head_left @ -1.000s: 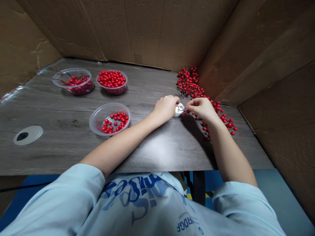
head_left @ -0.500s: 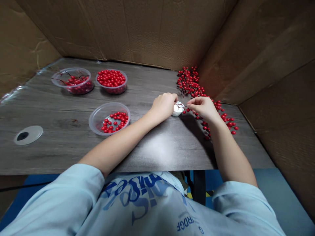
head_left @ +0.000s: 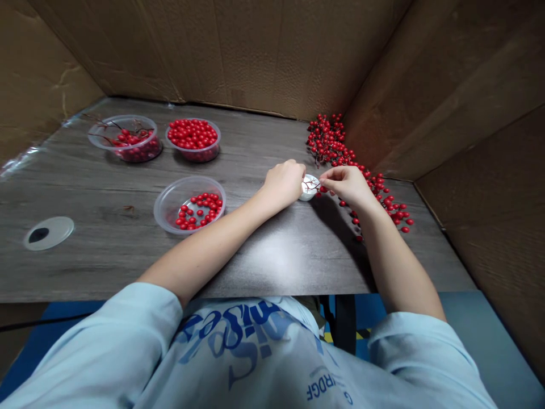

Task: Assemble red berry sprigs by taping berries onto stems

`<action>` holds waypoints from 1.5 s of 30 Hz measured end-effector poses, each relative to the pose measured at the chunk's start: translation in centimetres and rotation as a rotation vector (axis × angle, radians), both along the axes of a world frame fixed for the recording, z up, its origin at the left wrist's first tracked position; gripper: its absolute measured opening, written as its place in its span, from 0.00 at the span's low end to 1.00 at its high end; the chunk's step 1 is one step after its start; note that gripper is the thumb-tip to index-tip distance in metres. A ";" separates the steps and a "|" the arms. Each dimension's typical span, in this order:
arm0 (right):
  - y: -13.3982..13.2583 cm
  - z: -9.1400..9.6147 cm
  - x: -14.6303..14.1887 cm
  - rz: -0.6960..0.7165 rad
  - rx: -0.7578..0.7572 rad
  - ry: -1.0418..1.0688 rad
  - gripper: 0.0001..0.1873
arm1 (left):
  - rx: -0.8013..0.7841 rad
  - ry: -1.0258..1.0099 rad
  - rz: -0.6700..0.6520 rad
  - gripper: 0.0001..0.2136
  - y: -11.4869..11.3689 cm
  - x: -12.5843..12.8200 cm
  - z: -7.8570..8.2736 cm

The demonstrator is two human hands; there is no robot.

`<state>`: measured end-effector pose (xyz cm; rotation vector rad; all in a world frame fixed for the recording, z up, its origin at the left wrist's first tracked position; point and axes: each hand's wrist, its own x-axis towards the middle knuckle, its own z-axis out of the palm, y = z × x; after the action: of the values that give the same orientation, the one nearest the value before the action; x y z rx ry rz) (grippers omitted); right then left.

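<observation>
My left hand (head_left: pixel 283 183) is closed against a small round white piece (head_left: pixel 309 187) on the table and seems to steady it. My right hand (head_left: pixel 346 186) pinches a thin dark twig (head_left: pixel 313 184) between its fingertips, and the twig's end lies over the white piece. A red berry sits on the twig just beyond those fingertips. Behind and to the right of my right hand lies a long heap of red berry sprigs (head_left: pixel 336 150), and some of its berries sit right under that hand.
Three clear plastic tubs stand left of my hands: one with berries and twigs (head_left: pixel 106 128), one full of loose berries (head_left: pixel 217 139), one with fewer berries (head_left: pixel 167 207). The wooden-look table (head_left: pixel 85 255) has a round grommet (head_left: pixel 48 233). Cardboard walls (head_left: pixel 221 51) surround it at the back and sides.
My right hand has shifted slightly left, toward the white piece. My left hand has barely moved, and the view has tilted a little.
</observation>
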<state>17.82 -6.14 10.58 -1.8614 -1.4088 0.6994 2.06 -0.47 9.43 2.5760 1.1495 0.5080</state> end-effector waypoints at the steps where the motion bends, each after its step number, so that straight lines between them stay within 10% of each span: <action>1: 0.0 0.0 0.0 0.001 -0.001 -0.004 0.06 | -0.002 0.002 0.001 0.12 0.0 0.0 0.0; 45: -0.9 -0.3 1.0 -0.037 0.094 0.372 0.10 | -0.034 -0.071 0.018 0.11 0.2 -0.9 1.5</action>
<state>18.78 -7.00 10.26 -1.5822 -1.1428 0.8923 1.18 -0.30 10.94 2.5005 1.1482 0.5742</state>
